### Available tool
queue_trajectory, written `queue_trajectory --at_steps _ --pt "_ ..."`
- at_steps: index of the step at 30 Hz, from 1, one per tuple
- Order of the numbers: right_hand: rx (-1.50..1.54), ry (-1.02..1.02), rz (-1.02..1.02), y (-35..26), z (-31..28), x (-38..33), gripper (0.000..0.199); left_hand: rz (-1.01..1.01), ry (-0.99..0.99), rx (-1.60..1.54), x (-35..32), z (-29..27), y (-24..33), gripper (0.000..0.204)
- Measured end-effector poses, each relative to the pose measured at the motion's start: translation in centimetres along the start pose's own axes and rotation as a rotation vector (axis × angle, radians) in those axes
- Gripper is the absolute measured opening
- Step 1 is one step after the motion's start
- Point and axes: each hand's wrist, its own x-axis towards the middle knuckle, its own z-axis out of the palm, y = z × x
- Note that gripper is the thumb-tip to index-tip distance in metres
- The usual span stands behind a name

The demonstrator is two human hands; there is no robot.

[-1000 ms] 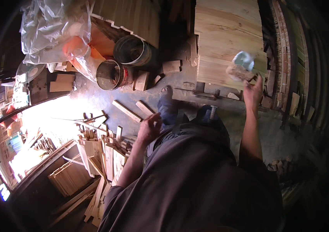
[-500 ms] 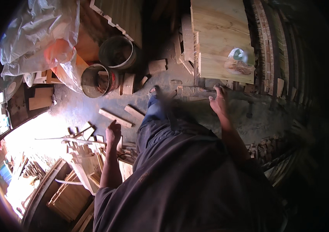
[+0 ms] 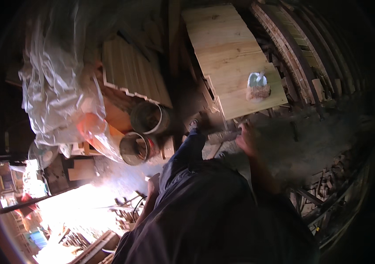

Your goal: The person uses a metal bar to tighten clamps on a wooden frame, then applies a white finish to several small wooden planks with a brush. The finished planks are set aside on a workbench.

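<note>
My right hand (image 3: 246, 140) hangs just in front of the near edge of a pale wooden panel stack (image 3: 222, 48). Its fingers are loosely bent and apart, with nothing visible in them. On the panel rests a small container (image 3: 258, 83), pale green-white above and brownish below. My left hand (image 3: 153, 183) is low beside my left thigh, dim and partly lost against the dark clothes; how its fingers are held does not show clearly. One foot (image 3: 193, 125) is forward on the floor.
Two round buckets (image 3: 150, 118) (image 3: 134, 148) stand ahead to the left, beside crumpled clear plastic sheeting (image 3: 55, 97). Behind them leans a ridged wooden panel (image 3: 134, 70). Long stacked boards (image 3: 288, 48) line the far right. Wood offcuts (image 3: 328, 185) are heaped at the lower right.
My view has shifted forward and turned, so the buckets and plastic sit lower in it. My left hand has dropped closer to my thigh. My right hand is nearer the panel's edge.
</note>
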Motion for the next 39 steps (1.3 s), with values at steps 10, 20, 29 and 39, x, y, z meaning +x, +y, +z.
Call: queue_trajectory --at_steps 10,20,29,39 --pt "0.180 0.065 0.203 -1.2 1.2 0.3 0.031 0.295 0.060 -0.071 37.4 -5.2 16.5 0.024" --pt "-0.039 -0.075 0.717 -7.9 -0.9 3.9 0.046 0.770 0.274 0.408 74.7 -17.7 63.1 0.068" --pt "0.235 -0.281 1.177 -18.5 3.5 5.0 0.038 0.867 0.369 0.912 88.0 -22.7 76.7 0.064" --pt "0.408 -0.287 1.216 -17.8 6.4 7.4 0.038 0.495 0.406 1.057 85.5 -32.2 72.5 0.066"
